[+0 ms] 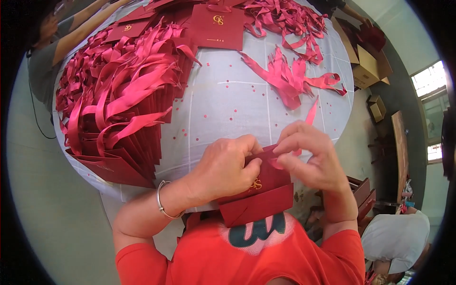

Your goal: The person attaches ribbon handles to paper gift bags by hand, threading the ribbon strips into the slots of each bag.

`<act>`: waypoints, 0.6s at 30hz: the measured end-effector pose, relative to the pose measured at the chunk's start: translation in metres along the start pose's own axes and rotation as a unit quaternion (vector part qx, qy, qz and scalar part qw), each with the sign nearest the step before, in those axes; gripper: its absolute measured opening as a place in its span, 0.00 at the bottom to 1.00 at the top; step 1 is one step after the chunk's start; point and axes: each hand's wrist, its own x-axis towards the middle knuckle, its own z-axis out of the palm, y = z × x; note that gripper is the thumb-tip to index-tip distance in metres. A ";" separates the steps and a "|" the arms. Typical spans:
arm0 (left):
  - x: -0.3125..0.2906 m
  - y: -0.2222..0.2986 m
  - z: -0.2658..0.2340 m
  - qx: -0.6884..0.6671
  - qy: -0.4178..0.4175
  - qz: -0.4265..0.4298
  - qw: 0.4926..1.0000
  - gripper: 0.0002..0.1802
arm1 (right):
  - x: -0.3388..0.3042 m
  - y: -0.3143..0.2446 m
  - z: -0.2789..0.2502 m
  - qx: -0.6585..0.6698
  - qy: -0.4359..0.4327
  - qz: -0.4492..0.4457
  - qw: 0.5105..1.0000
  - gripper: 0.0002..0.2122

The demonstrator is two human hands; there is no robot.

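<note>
A dark red paper gift bag (274, 178) with a gold emblem lies at the table's near edge, its folded bottom toward my chest. My left hand (223, 166) is closed on the bag's top edge, thumb and fingers pinched together. At the bag's top right, my right hand (319, 159) pinches a pink satin ribbon (311, 113). One end of this ribbon sticks up beyond the fingers, and another part lies against the bag. The exact spot where ribbon meets bag is partly hidden by my fingers.
A dense stack of ribboned red bags (118, 104) fills the table's left side. More bags (217, 31) lie at the far side. Loose ribbons (287, 78) are heaped at the right, with red paper dots scattered about. Other people's arms (83, 23) reach in; cardboard boxes (365, 66) stand beyond.
</note>
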 end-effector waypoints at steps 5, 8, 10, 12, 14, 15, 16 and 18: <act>-0.004 0.006 0.008 0.096 0.054 0.097 0.989 0.08 | 0.030 0.006 -0.021 -0.061 -0.145 0.071 0.985 0.10; -0.006 0.005 0.012 0.089 0.075 0.135 0.984 0.09 | 0.058 0.003 -0.025 -0.064 -0.349 0.226 0.907 0.11; -0.008 0.005 0.013 0.094 0.069 0.135 0.984 0.09 | 0.070 0.006 -0.024 -0.061 -0.399 0.208 0.891 0.11; -0.009 0.007 0.015 0.096 0.061 0.135 0.984 0.09 | 0.081 0.020 -0.023 -0.062 -0.523 0.172 0.833 0.12; -0.010 0.008 0.017 0.108 0.050 0.133 0.984 0.09 | 0.088 0.027 -0.020 -0.060 -0.555 0.188 0.808 0.11; -0.010 0.007 0.018 0.108 0.048 0.133 0.984 0.09 | 0.089 0.029 -0.018 -0.059 -0.587 0.203 0.781 0.11; -0.010 0.005 0.020 0.109 0.054 0.146 0.982 0.10 | 0.090 0.031 -0.015 -0.057 -0.586 0.204 0.783 0.11; -0.009 0.004 0.020 0.109 0.057 0.160 0.979 0.10 | 0.090 0.035 -0.010 -0.025 -0.612 0.238 0.754 0.11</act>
